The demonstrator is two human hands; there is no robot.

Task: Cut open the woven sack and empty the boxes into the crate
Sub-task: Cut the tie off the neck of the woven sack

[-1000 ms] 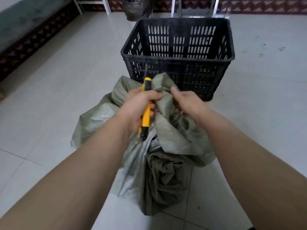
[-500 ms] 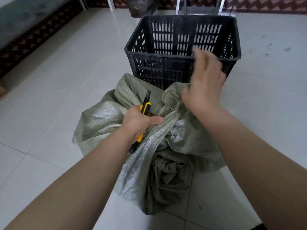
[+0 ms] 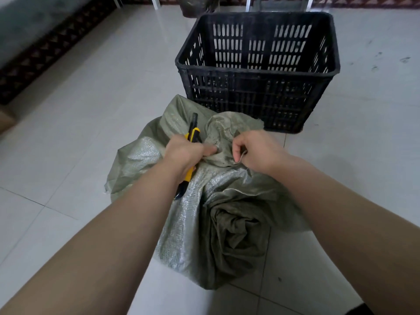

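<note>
A grey-green woven sack (image 3: 218, 214) lies crumpled on the tiled floor in front of me. Its bunched top leans toward a black slatted plastic crate (image 3: 256, 73) standing just behind it. My left hand (image 3: 185, 154) grips a yellow and black utility knife (image 3: 193, 135) and also presses on the sack's bunched neck. To the right of it, my right hand (image 3: 256, 148) pinches a thin string or thread at the sack's top. No boxes show; the sack hides its contents.
A dark patterned skirting runs along the left wall (image 3: 45, 48). White metal legs (image 3: 156, 2) and a dark bin (image 3: 195, 5) stand at the far edge behind the crate. A cardboard corner (image 3: 5, 120) shows at the left.
My right hand, raised in front of the crate half a second ago, has come back down to the sack's top and pinched it. The left hand with the knife barely moved.
</note>
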